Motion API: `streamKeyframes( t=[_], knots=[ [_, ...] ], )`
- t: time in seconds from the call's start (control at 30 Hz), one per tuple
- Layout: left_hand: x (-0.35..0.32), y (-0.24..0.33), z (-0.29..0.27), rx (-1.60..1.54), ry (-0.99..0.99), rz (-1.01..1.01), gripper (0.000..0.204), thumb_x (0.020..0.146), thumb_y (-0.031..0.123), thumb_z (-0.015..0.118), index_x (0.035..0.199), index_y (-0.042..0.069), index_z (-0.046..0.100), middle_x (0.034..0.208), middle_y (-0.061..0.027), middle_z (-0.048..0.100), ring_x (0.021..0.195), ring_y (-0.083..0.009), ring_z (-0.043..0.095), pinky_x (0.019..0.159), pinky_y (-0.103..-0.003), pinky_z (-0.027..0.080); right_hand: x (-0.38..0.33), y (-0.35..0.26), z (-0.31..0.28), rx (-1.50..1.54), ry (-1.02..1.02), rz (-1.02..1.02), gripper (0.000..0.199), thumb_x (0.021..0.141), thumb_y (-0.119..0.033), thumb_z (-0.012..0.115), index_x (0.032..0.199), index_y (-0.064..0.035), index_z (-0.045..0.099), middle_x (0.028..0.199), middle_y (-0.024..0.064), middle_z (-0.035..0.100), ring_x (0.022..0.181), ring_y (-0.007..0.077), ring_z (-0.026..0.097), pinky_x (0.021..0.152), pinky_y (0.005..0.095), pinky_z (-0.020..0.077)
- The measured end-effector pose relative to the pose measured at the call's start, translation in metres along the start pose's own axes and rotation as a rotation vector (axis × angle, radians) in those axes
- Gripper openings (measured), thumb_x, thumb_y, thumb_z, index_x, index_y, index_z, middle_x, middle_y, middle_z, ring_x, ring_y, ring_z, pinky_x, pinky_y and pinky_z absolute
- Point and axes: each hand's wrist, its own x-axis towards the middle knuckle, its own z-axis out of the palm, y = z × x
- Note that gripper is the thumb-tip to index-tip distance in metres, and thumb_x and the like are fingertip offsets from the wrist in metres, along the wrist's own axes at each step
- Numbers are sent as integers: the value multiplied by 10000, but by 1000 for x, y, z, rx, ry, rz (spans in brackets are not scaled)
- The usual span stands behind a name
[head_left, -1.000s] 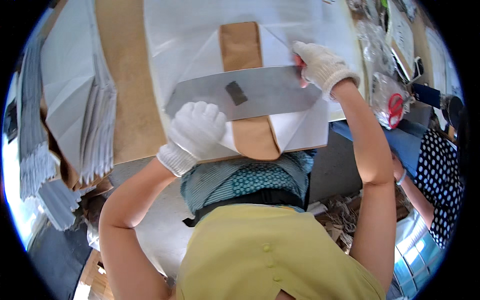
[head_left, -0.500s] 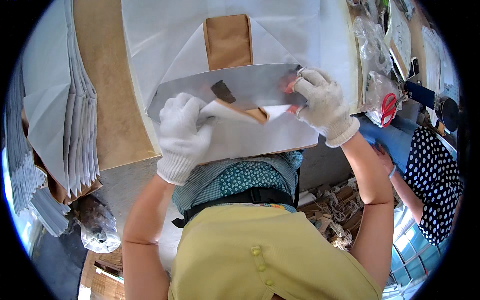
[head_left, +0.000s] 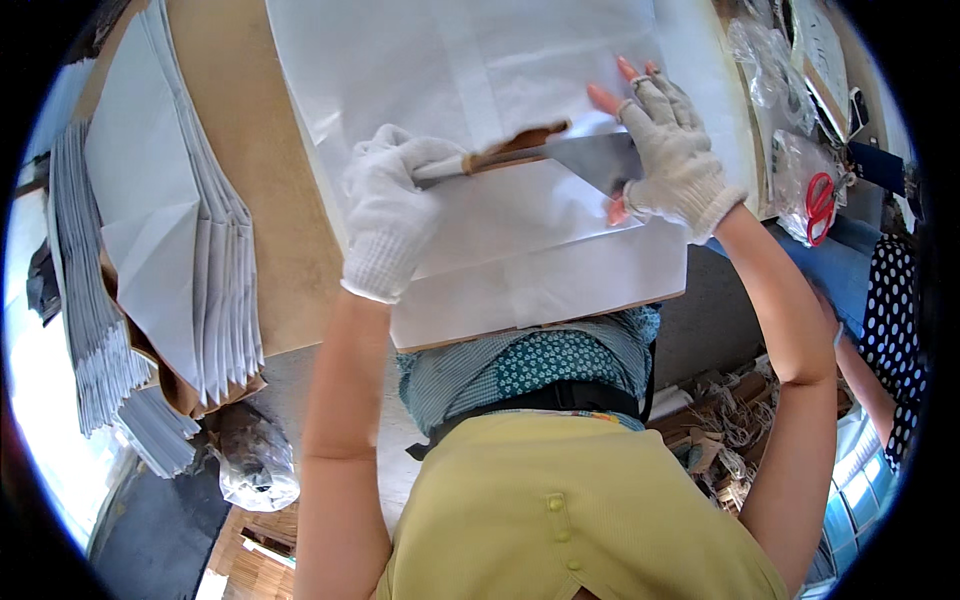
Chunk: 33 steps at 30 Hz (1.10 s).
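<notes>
A white paper bag with brown lining [head_left: 540, 285] lies on the stack of white paper in front of me. A grey metal plate [head_left: 592, 158] rests across it, partly covered by the folded paper. My left hand [head_left: 390, 205], in a white knit glove, is closed around the left part of the fold, where a brown-lined edge [head_left: 517, 143] stands up beside the fingers. My right hand [head_left: 675, 150], gloved with bare fingertips, lies spread over the plate's right end and the paper. The left fingertips are partly hidden.
Folded white paper bags [head_left: 165, 230] stand in a bundle at the left on a brown board [head_left: 285, 215]. Red-handled scissors [head_left: 820, 208] and clear plastic bags [head_left: 770, 65] lie at the right. Another person in a dotted garment [head_left: 890, 320] sits close by on that side.
The paper has been folded over much of the metal plate, covering the brown strip beyond it. My left hand has moved up with the fold; my right fingers have spread out. The view has shifted.
</notes>
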Motion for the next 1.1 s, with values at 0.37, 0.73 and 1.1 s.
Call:
streamKeyframes(
  t=[0.37, 0.73, 1.1],
  knots=[
    [-30, 7, 15, -75, 16, 168, 203, 740, -1, 791, 897, 120, 837, 1049, -105, 680, 1063, -281, 621, 950, -361, 521, -38, 2, 28, 114, 257, -236, 671, 763, -222, 875, 1407, -238, 686, 1542, 56, 589, 1503, 331, 443, 1283, 506, 274],
    [-46, -4, 9, 400, 261, 370, 435, 805, 230, 778, 1207, 74, 719, 1200, -128, 625, 1143, -353, 580, 1001, -479, 465, 4, -70, 28, 352, 400, -458, 405, 924, -188, 633, 1312, -130, 731, 1391, 120, 690, 1396, 343, 565, 1255, 494, 338],
    [-36, 6, 26, 348, 323, 416, 383, 907, 194, 709, 1268, 70, 675, 1200, -118, 643, 1136, -346, 598, 1006, -493, 453, 9, -80, 32, 304, 503, -382, 375, 909, -172, 639, 1262, -105, 746, 1380, 111, 695, 1341, 320, 605, 1185, 495, 419]
  ],
)
